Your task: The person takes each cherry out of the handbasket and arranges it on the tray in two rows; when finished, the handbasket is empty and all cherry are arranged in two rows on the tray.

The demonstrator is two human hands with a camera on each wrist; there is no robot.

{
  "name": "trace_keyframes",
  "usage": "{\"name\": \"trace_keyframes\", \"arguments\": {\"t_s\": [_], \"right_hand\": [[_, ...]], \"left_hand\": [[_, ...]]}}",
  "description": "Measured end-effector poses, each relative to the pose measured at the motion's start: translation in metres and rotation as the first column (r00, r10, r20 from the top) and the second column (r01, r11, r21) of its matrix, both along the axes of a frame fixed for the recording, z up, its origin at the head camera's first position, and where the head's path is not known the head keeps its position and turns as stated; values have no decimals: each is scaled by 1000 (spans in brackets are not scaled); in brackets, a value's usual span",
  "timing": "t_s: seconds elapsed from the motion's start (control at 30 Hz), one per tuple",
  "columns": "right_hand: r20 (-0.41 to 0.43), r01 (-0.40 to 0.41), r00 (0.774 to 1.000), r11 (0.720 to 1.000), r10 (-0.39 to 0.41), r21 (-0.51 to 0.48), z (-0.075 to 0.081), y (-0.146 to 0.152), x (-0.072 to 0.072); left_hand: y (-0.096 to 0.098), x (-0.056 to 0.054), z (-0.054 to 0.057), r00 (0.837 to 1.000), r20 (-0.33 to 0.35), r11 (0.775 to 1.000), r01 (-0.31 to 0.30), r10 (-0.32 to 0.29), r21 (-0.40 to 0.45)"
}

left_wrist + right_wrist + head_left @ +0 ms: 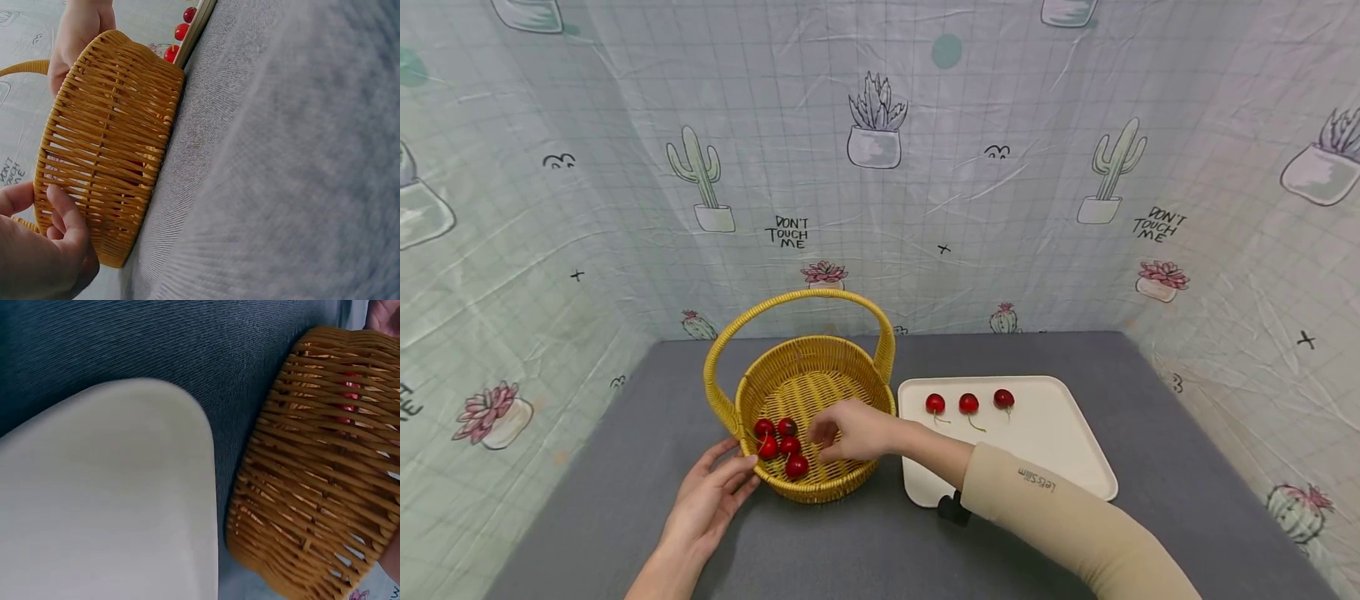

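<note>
The right hand (857, 432), thumb and fingers apart, is inside the yellow wicker basket (822, 492), five cherries (790, 445) left of it; the left hand (703, 500) touches the wall, fingers loose; rightward, a white tray (1045, 433) bears three more cherries (968, 403).

We see a pale, wrinkled cloth (1000, 208) which makes walls on three sides, printed with grid lines, potted plants (877, 125) and the words "DON'T TOUCH ME" (788, 232). Below it, we see a grey, finely ribbed surface (850, 550).

Right wrist view: tray (119, 500), basket (312, 456) cut off.
</note>
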State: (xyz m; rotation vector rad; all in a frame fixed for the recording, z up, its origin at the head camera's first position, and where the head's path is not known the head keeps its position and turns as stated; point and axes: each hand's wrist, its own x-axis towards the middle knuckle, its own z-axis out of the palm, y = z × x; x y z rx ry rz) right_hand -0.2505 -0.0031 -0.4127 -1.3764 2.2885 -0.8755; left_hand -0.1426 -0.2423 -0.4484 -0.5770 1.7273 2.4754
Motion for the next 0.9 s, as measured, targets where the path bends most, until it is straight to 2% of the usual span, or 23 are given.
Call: {"name": "trace_keyframes", "arguments": {"t_s": [0.17, 0.43, 0.9], "right_hand": [[23, -4, 1000, 1000, 4, 17, -5, -11, -1], [8, 52, 999, 998, -52, 48, -14, -28, 3], [-140, 98, 987, 987, -80, 125, -22, -45, 6]], "left_hand": [[0, 0, -1, 1000, -1, 1000, 2, -2, -2], [0, 0, -1, 1000, 0, 1000, 1, -1, 9], [0, 0, -1, 1000, -1, 1000, 10, -10, 0]]}}
